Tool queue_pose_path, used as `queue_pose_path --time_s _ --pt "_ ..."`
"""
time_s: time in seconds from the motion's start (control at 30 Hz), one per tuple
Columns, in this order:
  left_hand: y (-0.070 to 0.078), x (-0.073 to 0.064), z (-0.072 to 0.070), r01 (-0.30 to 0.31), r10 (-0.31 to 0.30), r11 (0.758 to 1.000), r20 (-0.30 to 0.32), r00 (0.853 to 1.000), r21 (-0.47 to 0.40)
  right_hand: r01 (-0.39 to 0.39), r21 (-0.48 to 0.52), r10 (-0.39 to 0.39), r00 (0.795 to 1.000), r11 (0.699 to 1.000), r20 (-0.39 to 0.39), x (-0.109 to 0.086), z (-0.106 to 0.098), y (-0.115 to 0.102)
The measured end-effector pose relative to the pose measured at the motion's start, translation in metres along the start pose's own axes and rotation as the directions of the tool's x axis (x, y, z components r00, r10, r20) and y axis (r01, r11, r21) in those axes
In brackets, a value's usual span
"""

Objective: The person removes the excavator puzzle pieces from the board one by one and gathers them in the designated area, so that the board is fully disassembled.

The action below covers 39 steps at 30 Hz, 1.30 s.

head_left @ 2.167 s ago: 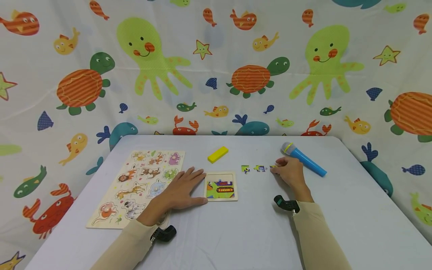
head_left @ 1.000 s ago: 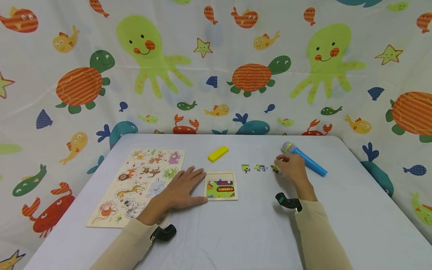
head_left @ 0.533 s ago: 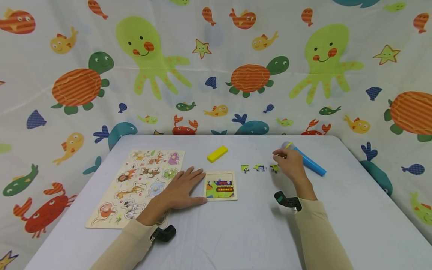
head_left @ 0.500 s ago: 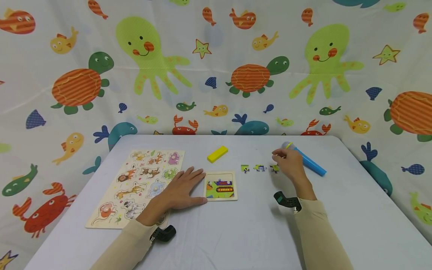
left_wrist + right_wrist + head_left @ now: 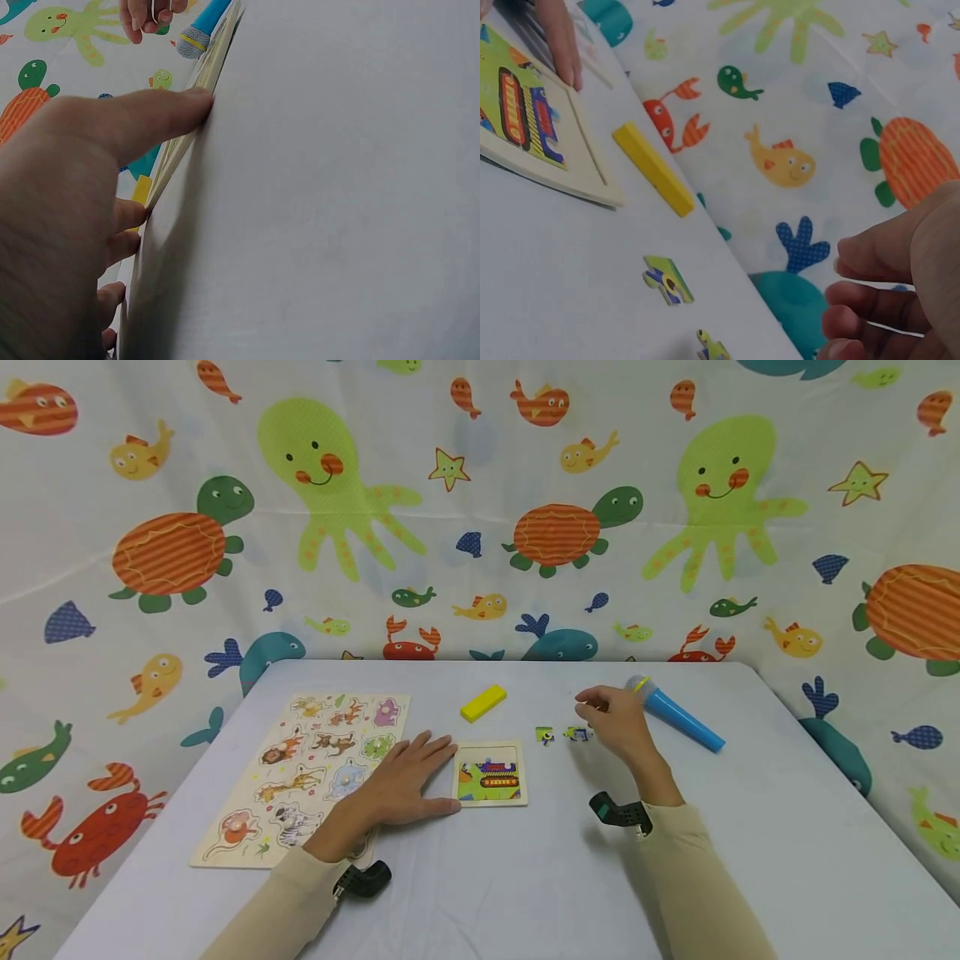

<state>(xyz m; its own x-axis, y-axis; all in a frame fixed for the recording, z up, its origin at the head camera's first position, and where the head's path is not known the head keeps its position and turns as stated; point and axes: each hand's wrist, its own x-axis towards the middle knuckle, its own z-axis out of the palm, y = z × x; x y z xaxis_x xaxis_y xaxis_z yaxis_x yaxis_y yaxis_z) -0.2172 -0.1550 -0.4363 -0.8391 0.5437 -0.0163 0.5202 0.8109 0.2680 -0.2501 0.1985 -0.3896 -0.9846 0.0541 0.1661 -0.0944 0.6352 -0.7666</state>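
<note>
Your spread left hand (image 5: pixel 405 781) touches the square wooden tray (image 5: pixel 523 777) on the white desk (image 5: pixel 487 885). I can't tell if your curled right hand (image 5: pixel 622 722) grips anything. Knobbly green-and-purple jigsaw pieces (image 5: pixel 544 734) toward the desk's far edge look light, stiff: pinch their sides.

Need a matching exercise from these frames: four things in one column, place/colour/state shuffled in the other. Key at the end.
Things
1. microphone
2. left hand
3. puzzle frame
4. block

Place, colour or state
A. partly filled, with a bare strip along its far side
B. yellow all over
C. blue, with a grey head
D. at the left edge of the puzzle frame

Pairs: 1-C, 2-D, 3-A, 4-B
</note>
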Motion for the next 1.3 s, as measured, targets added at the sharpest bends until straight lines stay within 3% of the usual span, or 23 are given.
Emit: queue_pose_path --time_s 0.3,0.5,0.9,1.3 --pt "0.000 0.000 0.000 0.001 -0.001 1.000 0.004 1.000 0.005 0.045 0.021 -0.045 0.999 0.999 0.016 -0.004 0.008 -0.012" --pt "-0.001 0.000 0.000 0.002 -0.002 1.000 0.004 1.000 0.000 0.067 0.081 -0.073 0.995 0.994 0.069 -0.005 0.017 -0.020" --pt "-0.001 0.001 0.001 0.001 -0.001 1.000 0.007 1.000 -0.006 0.000 0.236 -0.046 0.981 0.972 0.188 -0.012 0.043 -0.036" --pt "-0.001 0.001 0.001 0.017 -0.017 1.000 0.019 1.000 0.012 -0.010 0.257 -0.071 0.949 0.966 0.306 -0.020 0.068 -0.044"
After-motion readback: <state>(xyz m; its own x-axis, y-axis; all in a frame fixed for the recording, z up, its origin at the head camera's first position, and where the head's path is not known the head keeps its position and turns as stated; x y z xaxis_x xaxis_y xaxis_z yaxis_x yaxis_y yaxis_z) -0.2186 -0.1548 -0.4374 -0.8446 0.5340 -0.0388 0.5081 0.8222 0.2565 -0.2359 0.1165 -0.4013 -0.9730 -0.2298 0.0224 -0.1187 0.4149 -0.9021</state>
